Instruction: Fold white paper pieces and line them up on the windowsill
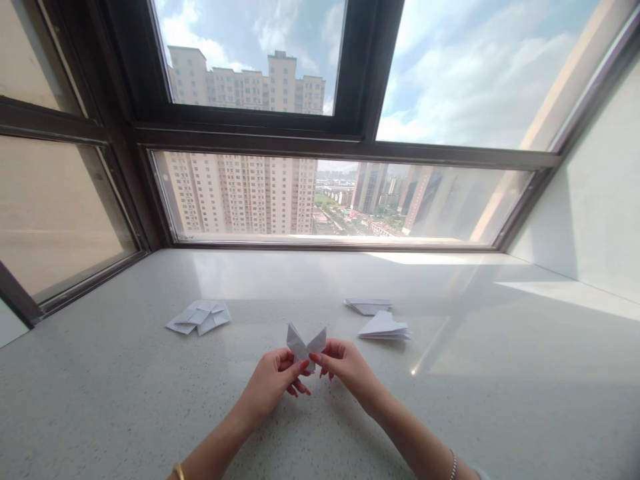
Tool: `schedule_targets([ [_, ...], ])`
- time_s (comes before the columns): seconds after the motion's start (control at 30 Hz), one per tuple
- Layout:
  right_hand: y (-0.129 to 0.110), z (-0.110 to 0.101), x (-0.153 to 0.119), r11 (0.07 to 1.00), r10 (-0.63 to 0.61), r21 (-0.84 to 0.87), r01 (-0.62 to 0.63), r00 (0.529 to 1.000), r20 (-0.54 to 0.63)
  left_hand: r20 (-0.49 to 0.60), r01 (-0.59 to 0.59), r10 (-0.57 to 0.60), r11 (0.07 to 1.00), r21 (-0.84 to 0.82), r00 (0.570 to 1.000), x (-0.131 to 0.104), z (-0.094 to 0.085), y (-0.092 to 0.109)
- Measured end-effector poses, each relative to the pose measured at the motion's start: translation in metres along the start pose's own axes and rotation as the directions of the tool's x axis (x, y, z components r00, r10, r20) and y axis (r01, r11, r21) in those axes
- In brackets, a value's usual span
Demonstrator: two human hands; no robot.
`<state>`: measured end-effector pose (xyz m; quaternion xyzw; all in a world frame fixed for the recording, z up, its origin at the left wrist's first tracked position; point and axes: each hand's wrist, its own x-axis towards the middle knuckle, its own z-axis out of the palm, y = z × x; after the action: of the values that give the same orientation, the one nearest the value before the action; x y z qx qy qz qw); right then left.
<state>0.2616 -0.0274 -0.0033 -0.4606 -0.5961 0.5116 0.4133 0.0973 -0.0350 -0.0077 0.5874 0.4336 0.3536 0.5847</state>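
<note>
Presently, the paper (302, 348) is resting in the grasp of both hands, over the sill (150, 407), with its two points spreading upward in a V; fingers are hiding its lower edge, so contact with the sill is not showing. The left hand (278, 377) is pinching the left side low down, thumb in front; the right hand (345, 363) is pinching the other side, its thumb lying near the middle, close beside the left thumb. The hands appear to be shaping or pressing a fold. In this inspector's judgement, good work is calling for light, even pinches, for thumbs bearing on the crease rather than on the points, and for both points matching before any hard pressing. On count: one paper is being held, by two hands; two folds (385, 327) are lying near each other beyond the right hand, the nearer one showing layered edges; one pile (200, 316) is lying beyond the left hand, its pieces overlapping too closely for counting. One bangle (179, 472) is circling the left wrist, one bracelet (454, 465) the right. Beyond the sill, one large window (260, 139) is standing.
</note>
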Motion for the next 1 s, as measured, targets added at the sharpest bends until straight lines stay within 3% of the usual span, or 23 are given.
schedule_targets([
  [0.2, 0.004, 0.0, 0.002, 0.999, 0.029, 0.016, -0.03, 0.999, 0.043, -0.006, 0.012, -0.012, 1.0, -0.012, 1.0, -0.001, 0.0, 0.0],
  [0.4, -0.006, -0.013, 0.001, 0.994, 0.062, -0.09, -0.053, 0.994, 0.092, 0.08, 0.051, -0.05, 0.999, -0.001, 0.996, 0.002, 0.002, -0.002],
  [0.5, -0.007, -0.03, -0.004, 0.981, 0.099, -0.178, -0.081, 0.99, 0.097, 0.074, 0.078, -0.081, 0.996, 0.037, 0.994, 0.005, -0.001, -0.005],
  [0.7, 0.003, -0.079, -0.029, 0.903, 0.28, -0.339, -0.265, 0.96, -0.003, 0.06, 0.101, -0.105, 0.993, 0.065, 0.993, 0.007, -0.004, -0.006],
  [0.83, -0.005, -0.111, -0.046, 0.826, 0.339, -0.441, -0.35, 0.935, -0.108, 0.05, 0.098, -0.101, 0.994, 0.05, 0.994, 0.006, -0.001, -0.005],
  [1.0, -0.013, -0.133, -0.053, 0.687, 0.421, -0.552, -0.473, 0.878, -0.229, 0.041, 0.101, -0.102, 0.994, 0.037, 0.994, 0.006, 0.001, -0.004],
])
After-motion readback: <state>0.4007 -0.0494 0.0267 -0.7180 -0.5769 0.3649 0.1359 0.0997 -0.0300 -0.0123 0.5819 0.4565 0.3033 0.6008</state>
